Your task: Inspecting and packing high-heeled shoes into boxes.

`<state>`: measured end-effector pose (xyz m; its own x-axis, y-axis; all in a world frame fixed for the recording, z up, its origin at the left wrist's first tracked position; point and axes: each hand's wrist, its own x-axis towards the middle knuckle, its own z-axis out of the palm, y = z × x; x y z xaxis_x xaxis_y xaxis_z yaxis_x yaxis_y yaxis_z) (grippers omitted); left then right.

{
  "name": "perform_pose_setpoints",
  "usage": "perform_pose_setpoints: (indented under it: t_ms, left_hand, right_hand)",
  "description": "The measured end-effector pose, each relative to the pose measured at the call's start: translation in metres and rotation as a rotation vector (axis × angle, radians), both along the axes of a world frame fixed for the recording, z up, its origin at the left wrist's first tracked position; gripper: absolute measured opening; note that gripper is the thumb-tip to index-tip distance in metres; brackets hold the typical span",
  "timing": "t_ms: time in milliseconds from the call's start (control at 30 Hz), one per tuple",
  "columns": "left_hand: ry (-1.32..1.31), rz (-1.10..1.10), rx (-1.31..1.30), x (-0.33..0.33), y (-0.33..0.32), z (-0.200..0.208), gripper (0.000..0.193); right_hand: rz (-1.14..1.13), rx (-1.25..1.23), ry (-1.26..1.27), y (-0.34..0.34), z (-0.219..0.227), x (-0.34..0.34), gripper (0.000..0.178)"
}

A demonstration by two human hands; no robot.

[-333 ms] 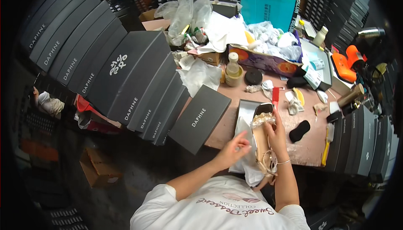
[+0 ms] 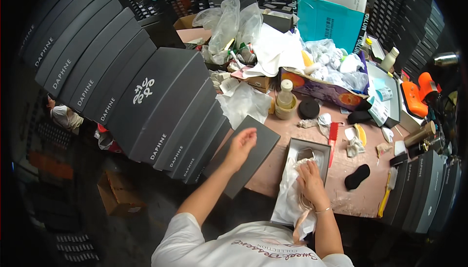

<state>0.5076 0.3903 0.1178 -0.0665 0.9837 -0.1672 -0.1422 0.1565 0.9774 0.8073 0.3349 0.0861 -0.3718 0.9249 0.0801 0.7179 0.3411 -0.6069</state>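
Note:
A beige strappy sandal (image 2: 305, 155) lies in an open grey shoebox (image 2: 321, 146), on white tissue paper (image 2: 286, 189). My right hand (image 2: 313, 183) is over the sandal, fingers curled onto its upper part and hiding much of it. A pale ribbon-like strip (image 2: 302, 218) hangs at the box's near end. My left hand (image 2: 242, 148) is raised over a flat dark grey box lid (image 2: 258, 162) left of the shoebox. Its fingers are loosely bent, the thumb apart, and nothing shows in them.
Stacked dark shoeboxes (image 2: 161, 106) rise on the left; more boxes (image 2: 419, 194) stand at the right edge. Behind the shoebox are a bottle (image 2: 285, 96), a round black lid (image 2: 309, 109) and a purple carton (image 2: 321, 90) of crumpled plastic. A red brush (image 2: 333, 142) and black pad (image 2: 357, 177) lie right.
The sandal has gone from being held above the shoebox to lying inside it, with my right hand on it. My left hand has moved left and away, over the grey lid.

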Motion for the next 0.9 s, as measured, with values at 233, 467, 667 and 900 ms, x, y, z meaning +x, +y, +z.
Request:
perform_pose_setpoints:
  t_ms: [233, 467, 667, 900]
  left_hand:
    - [0.748, 0.535, 0.371, -0.056, 0.152, -0.058, 0.055]
    - [1.409, 0.068, -0.014, -0.043, 0.164, -0.074, 0.066]
    - [1.278, 0.040, -0.176, -0.055, 0.160, -0.073, 0.064]
    - [1.232, -0.010, -0.291, -0.059, 0.163, -0.078, 0.055]
  right_hand:
    - [-0.035, -0.106, 0.007, 0.003, 0.016, -0.001, 0.045]
    - [-0.063, -0.186, 0.020, 0.008, 0.021, -0.001, 0.047]
    - [-0.071, -0.232, 0.012, 0.010, 0.022, -0.002, 0.047]
    - [-0.076, -0.243, 0.025, 0.011, 0.025, -0.004, 0.046]
